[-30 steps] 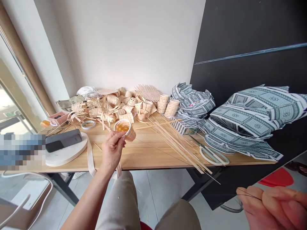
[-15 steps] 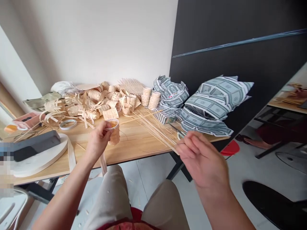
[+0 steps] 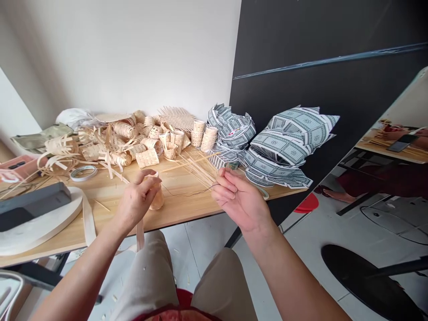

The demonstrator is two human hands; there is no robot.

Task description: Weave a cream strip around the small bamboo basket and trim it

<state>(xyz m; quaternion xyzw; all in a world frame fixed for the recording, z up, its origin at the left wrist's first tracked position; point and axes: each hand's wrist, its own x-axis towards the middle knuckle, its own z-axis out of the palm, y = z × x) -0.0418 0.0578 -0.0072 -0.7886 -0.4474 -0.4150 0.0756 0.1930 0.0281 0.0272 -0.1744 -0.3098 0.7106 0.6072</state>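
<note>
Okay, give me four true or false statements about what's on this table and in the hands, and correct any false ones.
The left hand holds a small woven cup. True.
The right hand holds scissors. False: it pinches a thin dark thread.
A roll of tape lies on the wooden table. True.
The green-patterned paper folds sit at the table's left end. False: they are at the right end, by a black panel.
</note>
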